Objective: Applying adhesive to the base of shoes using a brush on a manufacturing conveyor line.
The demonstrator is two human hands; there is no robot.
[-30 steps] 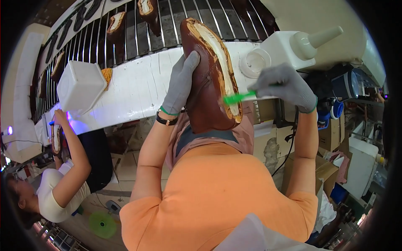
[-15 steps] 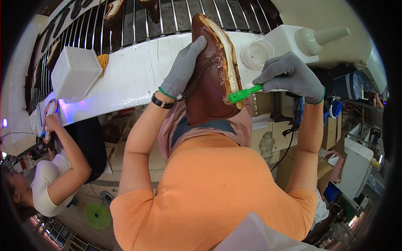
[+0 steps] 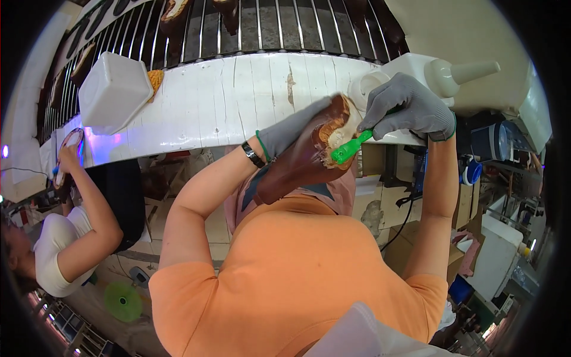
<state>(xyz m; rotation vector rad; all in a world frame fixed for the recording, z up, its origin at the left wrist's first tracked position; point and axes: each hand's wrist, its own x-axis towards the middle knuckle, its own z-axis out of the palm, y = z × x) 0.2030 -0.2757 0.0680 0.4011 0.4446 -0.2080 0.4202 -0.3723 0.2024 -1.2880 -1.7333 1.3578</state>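
My gloved left hand (image 3: 291,132) is closed around a dark brown leather boot upper (image 3: 295,162), tilted over my lap at the bench edge. Its underside faces right and shows a pale, bare bottom with a ragged tan rim. Pinched in my gloved right hand (image 3: 407,110) is a green-handled brush (image 3: 352,146); its head touches the lower end of the boot's bottom, and its bristles are hidden. Just beyond that hand stands a white open-mouthed pot (image 3: 366,89), partly covered by the glove.
Behind the white bench (image 3: 238,89) runs a rack of metal rollers (image 3: 279,27) carrying more boots (image 3: 174,18). A white plastic container (image 3: 113,92) stands at left by an orange sponge-like piece (image 3: 156,80). A white spouted bottle (image 3: 440,74) is at right. Another person (image 3: 77,238) works at far left.
The boot has swung from upright to a slant, its top end moving lower and to the right, its bottom turned more into view. The brush stays near its lower end.
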